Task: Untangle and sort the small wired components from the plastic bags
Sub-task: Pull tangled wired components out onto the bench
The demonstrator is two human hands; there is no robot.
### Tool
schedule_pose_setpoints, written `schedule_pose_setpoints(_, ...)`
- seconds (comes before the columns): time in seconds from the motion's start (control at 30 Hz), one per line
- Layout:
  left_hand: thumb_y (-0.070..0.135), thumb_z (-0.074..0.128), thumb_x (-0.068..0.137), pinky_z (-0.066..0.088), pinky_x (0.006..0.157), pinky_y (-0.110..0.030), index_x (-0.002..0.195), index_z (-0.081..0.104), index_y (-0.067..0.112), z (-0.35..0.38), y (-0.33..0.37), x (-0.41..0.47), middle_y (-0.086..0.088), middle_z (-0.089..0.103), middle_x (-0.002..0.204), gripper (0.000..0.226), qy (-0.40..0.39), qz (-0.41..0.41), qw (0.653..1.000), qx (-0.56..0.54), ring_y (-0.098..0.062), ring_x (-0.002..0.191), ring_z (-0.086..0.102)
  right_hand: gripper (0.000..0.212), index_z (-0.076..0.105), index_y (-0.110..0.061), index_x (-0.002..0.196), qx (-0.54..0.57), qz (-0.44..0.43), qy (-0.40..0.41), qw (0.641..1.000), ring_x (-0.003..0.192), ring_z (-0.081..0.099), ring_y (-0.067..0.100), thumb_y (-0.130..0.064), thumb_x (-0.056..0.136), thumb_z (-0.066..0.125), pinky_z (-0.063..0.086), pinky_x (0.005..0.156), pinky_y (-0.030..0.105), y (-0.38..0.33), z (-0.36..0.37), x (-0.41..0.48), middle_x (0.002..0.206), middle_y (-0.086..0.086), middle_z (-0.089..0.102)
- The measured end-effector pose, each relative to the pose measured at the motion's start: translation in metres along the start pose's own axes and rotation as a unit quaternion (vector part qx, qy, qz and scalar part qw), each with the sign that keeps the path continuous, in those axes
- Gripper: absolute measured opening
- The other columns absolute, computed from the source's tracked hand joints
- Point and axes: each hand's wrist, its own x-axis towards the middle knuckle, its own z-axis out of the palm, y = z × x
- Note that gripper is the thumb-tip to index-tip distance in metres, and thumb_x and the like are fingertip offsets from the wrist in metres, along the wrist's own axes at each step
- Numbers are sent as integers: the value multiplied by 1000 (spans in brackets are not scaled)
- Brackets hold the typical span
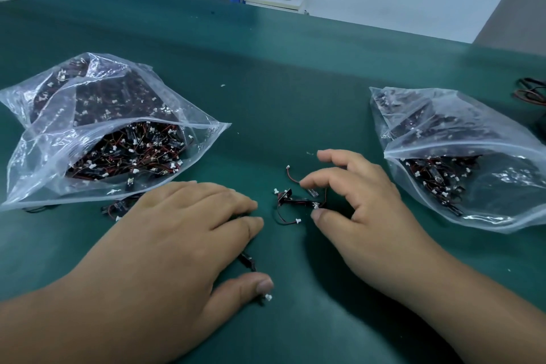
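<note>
Black-and-red wires appear pinched between thumb and forefinger of my right hand (pixel 363 204), which curls over the tangle (pixel 298 201) on the green mat (pixel 295 83), likely to tease one piece free. Left hand (pixel 183 233) lies flat, fingers straight, pinning a loose component (pixel 246 260). Left bag (pixel 97 139) and right bag (pixel 461 162) flank them, mouths open.

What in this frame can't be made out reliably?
- Head view, left hand covers most of a component under it; only its ends show.
- Head view, right hand over the tangled cluster: whether its grip has closed is hidden by the hand itself.
- Head view, wires cut off by the right edge.
- Head view, parts inside left bag and right bag: too small, plastic glare.
</note>
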Motion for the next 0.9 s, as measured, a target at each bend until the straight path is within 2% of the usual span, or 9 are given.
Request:
schedule_pose_setpoints(0.07, 81, -6, 71, -5, 118, -25, 148, -6, 54, 11, -3, 2, 29, -12, 157, 81, 33, 16, 999, 6, -2, 148, -9, 27, 64, -42, 97, -12, 14, 11, 1000, 126, 30, -5, -19, 84, 69, 23, 114, 33, 1, 1, 0, 127, -31, 41)
schedule_pose_setpoints(0.13, 76, 10, 72, 7, 120, -38, 150, 21, 48, 10, -2, 2, 15, 16, 162, 84, 71, 27, 997, -5, -15, 151, 12, 22, 67, -39, 95, -30, 19, 11, 999, 125, 33, -1, -22, 83, 72, 27, 113, 35, 0, 3, -1, 124, -28, 43)
schedule_pose_setpoints(0.2, 68, 30, 76, 31, 110, -58, 141, 50, 32, 10, -4, 1, 2, 48, 148, 76, 97, 54, 994, -15, -30, 139, 42, 17, 69, -38, 93, -45, 16, 8, 999, 125, 37, 4, -25, 83, 73, 30, 111, 38, -2, 4, 0, 124, -25, 45)
schedule_pose_setpoints(0.27, 64, 37, 80, 45, 98, -62, 130, 64, 24, 15, -7, 4, -3, 61, 136, 69, 118, 89, 988, 34, -32, 126, 56, 13, 69, -37, 90, -50, 16, 7, 999, 122, 39, 4, -27, 83, 73, 31, 109, 37, -3, 4, 0, 120, -27, 45)
schedule_pose_setpoints(0.33, 70, 33, 90, 38, 108, -51, 131, 63, 29, 19, -13, 6, 6, 58, 140, 65, 121, 105, 986, 41, -23, 133, 50, 11, 66, -37, 84, -50, 18, 5, 999, 118, 38, 0, -29, 83, 73, 30, 106, 33, -3, 4, 0, 115, -30, 45)
schedule_pose_setpoints(0.4, 73, 26, 94, 26, 108, -48, 135, 59, 33, 25, -18, 6, 14, 52, 145, 67, 120, 112, 986, 34, -15, 139, 43, 13, 63, -36, 78, -49, 20, 4, 999, 113, 37, -3, -29, 82, 74, 28, 103, 29, -3, 4, -1, 111, -32, 45)
schedule_pose_setpoints(0.53, 74, 27, 94, 25, 108, -46, 136, 57, 34, 32, -20, 9, 15, 50, 145, 65, 145, 114, 982, 23, -13, 140, 41, 17, 60, -34, 73, -34, 21, -5, 999, 112, 39, -4, -30, 78, 76, 29, 100, 27, -2, 2, -2, 113, -35, 46)
schedule_pose_setpoints(0.77, 74, 26, 94, 24, 108, -45, 135, 57, 35, 32, -21, 9, 16, 50, 145, 65, 164, 116, 980, 8, -12, 140, 40, 12, 66, -38, 81, -40, 17, -14, 999, 114, 38, -3, -30, 80, 75, 28, 102, 27, -3, 2, 0, 115, -30, 48)
schedule_pose_setpoints(0.9, 74, 26, 94, 24, 108, -45, 134, 58, 35, 32, -21, 9, 16, 51, 144, 64, 165, 113, 980, 2, -12, 139, 41, 12, 68, -34, 77, -38, 21, -2, 999, 114, 40, -1, -25, 80, 75, 30, 102, 27, -1, 3, -1, 112, -31, 49)
